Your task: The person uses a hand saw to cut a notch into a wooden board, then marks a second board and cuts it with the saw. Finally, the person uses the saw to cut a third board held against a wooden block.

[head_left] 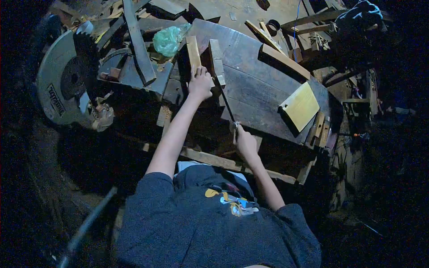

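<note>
My left hand (200, 84) presses on the near end of a pale wood strip (192, 48) lying on the workbench, its fingers curled over the wood. Close to its right is a second wood block (216, 60). In my right hand (246, 144), low by the bench's front edge, is the grip of a long thin dark tool (229, 105). It slants up and left, its far end beside my left hand and the block. Whether it is a file or a thin saw I cannot tell.
A Makita circular saw (67, 80) stands at the left. Behind my left hand lies a green plastic bag (168, 41). The workbench (254, 85) carries a curved wood piece (285, 61) and a yellowish board (301, 107) at the right. Wooden hand planes (322, 129) sit at its right edge.
</note>
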Demonstrator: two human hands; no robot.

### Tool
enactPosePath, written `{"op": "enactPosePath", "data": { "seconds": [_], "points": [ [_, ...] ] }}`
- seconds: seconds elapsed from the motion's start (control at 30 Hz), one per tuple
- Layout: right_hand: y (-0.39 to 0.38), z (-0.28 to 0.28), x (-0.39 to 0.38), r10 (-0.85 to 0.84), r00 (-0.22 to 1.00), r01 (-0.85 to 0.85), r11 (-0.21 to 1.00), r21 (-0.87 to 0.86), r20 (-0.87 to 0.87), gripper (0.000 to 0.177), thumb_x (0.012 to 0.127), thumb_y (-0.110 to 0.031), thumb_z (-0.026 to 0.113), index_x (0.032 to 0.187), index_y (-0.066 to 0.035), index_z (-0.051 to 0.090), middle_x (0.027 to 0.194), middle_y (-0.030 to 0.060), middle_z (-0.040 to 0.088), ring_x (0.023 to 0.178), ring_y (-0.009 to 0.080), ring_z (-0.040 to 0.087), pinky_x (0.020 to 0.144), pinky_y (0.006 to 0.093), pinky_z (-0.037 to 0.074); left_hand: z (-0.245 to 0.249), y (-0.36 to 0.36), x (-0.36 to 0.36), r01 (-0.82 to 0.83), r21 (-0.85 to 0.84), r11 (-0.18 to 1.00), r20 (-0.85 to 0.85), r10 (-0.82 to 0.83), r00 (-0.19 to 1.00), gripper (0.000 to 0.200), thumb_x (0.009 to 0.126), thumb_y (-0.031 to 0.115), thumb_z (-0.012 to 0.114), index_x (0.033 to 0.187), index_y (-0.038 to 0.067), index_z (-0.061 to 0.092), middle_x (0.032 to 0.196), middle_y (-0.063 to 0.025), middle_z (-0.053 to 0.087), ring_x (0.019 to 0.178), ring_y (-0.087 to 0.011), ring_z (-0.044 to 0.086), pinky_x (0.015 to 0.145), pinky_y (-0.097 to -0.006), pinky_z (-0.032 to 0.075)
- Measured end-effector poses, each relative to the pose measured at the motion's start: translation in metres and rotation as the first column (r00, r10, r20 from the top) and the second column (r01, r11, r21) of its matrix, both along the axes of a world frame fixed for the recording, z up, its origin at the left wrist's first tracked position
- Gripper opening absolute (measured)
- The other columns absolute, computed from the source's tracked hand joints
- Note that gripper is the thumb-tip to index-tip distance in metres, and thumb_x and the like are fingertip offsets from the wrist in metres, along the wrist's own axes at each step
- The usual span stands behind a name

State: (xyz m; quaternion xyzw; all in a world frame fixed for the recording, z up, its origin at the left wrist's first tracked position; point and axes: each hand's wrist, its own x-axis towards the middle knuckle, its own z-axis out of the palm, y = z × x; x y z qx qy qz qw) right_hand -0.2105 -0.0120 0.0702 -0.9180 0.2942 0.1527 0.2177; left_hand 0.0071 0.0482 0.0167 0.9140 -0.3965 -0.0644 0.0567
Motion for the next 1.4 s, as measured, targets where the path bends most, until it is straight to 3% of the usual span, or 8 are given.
{"op": "enactPosePath", "data": {
  "seconds": [0.17,0.43,0.6,0.83,0.9,1.1,1.27,1.4],
  "points": [
    [-0.008,-0.035,0.088,-0.076,0.966,0.073,0.997,0.02,0.248,0.024,0.08,-0.026,0.036,0.092,-0.009,0.047,0.066,0.0205,0.054,0.062,0.0375,0.052,0.057,0.0439,0.042,-0.003,0.001,0.002,0.023,-0.033,0.999,0.018,-0.022,1.0,0.05,0.048,0.026,0.066,0.089,0.003,0.048,0.105,-0.0129,0.038,0.109,-0.0247,0.029,0.096,-0.0442,0.008],
    [-0.002,-0.019,0.011,-0.037,0.992,0.045,0.997,-0.059,0.117,0.022,0.077,-0.027,0.04,0.085,-0.008,0.049,0.058,0.0191,0.053,0.054,0.0352,0.053,0.049,0.0439,0.043,-0.003,-0.001,0.005,-0.032,0.011,0.999,-0.046,0.032,0.998,0.052,0.048,0.029,0.067,0.09,0.004,0.051,0.108,-0.0129,0.036,0.111,-0.0254,0.026,0.096,-0.0457,0.009],
    [-0.003,-0.051,0.075,0.012,0.96,0.038,0.985,-0.171,0.28,0.027,0.077,-0.022,0.042,0.1,-0.009,0.047,0.054,0.0181,0.052,0.047,0.0324,0.052,0.042,0.0408,0.042,-0.004,-0.002,0.014,0.096,0.061,0.993,-0.088,-0.091,0.992,0.053,0.048,0.03,0.066,0.091,0.004,0.051,0.111,-0.0132,0.035,0.112,-0.0265,0.023,0.095,-0.0482,0.008],
    [0.014,-0.041,0.003,0.014,0.987,0.017,0.981,-0.191,0.16,0.02,0.076,-0.02,0.043,0.087,-0.005,0.048,0.053,0.0173,0.052,0.047,0.0299,0.053,0.042,0.0399,0.042,-0.012,-0.004,0.018,0.019,0.055,0.998,-0.119,-0.012,0.993,0.055,0.049,0.033,0.064,0.094,0.004,0.052,0.114,-0.0149,0.033,0.112,-0.0278,0.024,0.094,-0.0514,0.006],
    [0.017,-0.052,-0.005,0.049,0.953,0.02,0.975,-0.223,0.299,0.02,0.071,-0.013,0.045,0.089,-0.007,0.047,0.051,0.0118,0.053,0.043,0.0261,0.053,0.039,0.0374,0.041,-0.011,-0.002,0.018,0.048,0.074,0.996,-0.153,-0.036,0.988,0.055,0.05,0.034,0.063,0.095,0.004,0.052,0.115,-0.0152,0.033,0.113,-0.0279,0.024,0.094,-0.0517,0.006],
    [-0.003,-0.069,0.085,0.072,0.935,0.039,0.953,-0.301,0.347,0.017,0.075,-0.019,0.044,0.087,-0.007,0.046,0.049,0.0149,0.05,0.045,0.0289,0.052,0.041,0.0383,0.041,-0.016,-0.012,0.03,0.039,0.252,0.967,-0.294,0.038,0.955,0.065,0.053,0.04,0.062,0.106,0.006,0.047,0.124,-0.0138,0.025,0.119,-0.0261,0.013,0.09,-0.0576,-0.002],
    [0.014,-0.073,-0.004,0.024,0.946,0.035,0.984,-0.176,0.322,0.02,0.075,-0.017,0.044,0.091,-0.006,0.046,0.049,0.0147,0.049,0.047,0.0294,0.053,0.04,0.0393,0.04,-0.017,-0.011,0.034,0.063,0.178,0.982,-0.369,0.008,0.929,0.069,0.051,0.041,0.064,0.107,0.005,0.045,0.125,-0.0129,0.021,0.12,-0.0246,0.006,0.09,-0.057,-0.003],
    [0.007,-0.059,0.03,0.059,0.932,0.01,0.982,-0.188,0.358,0.025,0.073,-0.015,0.045,0.096,-0.006,0.045,0.051,0.0154,0.05,0.046,0.0302,0.052,0.04,0.0398,0.039,-0.011,-0.011,0.033,0.148,0.17,0.974,-0.365,-0.077,0.928,0.065,0.051,0.044,0.063,0.102,0.006,0.05,0.124,-0.0144,0.024,0.119,-0.0283,0.008,0.09,-0.058,-0.003]
  ]
}}
